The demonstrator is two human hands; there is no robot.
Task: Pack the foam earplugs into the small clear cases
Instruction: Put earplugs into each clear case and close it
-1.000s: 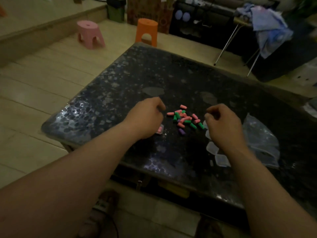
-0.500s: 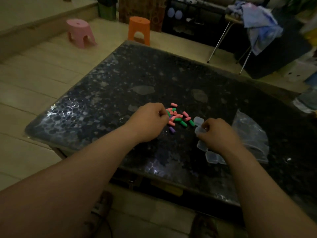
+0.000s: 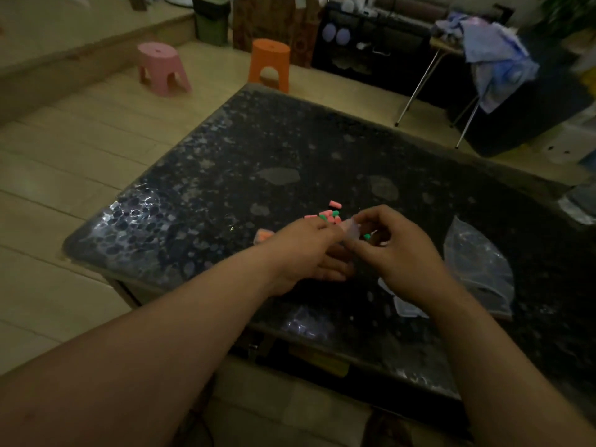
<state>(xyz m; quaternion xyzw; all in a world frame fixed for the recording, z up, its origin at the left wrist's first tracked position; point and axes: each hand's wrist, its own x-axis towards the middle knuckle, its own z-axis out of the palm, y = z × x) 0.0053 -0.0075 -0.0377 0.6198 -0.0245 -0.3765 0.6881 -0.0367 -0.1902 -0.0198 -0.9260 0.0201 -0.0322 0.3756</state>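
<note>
Dark speckled worktop (image 3: 290,150) fills the view, glossy surface. All places below are given relative to the earplug pile. Crumpled clear plastic bag (image 3: 477,266) lies well to the pile's right and nearer the person. Spare clear cases (image 3: 408,306) sit between bag and right forearm, partly hidden, count unclear.

Left hand (image 3: 303,253) is just in front of the pile, fingers curled inward toward the right hand; whether they pinch an earplug cannot be told. Right hand (image 3: 396,253) is just right of the pile, fingers narrowed around a small clear case (image 3: 353,232) held up off the surface, touching the left fingertips. One filled case (image 3: 263,235) with pinkish plugs rests left of the pile.

Earplug pile (image 3: 329,216), pink and green, loose on the worktop, mostly hidden behind the hands. One green plug (image 3: 366,236) shows under the right fingers.

Handling judgement: plugs are probably very light, soft, squashy, and prone to rolling; pinch at mid-length with two fingertips. Case is probably thin, stiff, slick plastic; grip by side walls, keep the opening up. In this dim light a clear case is easy to misjudge.
</note>
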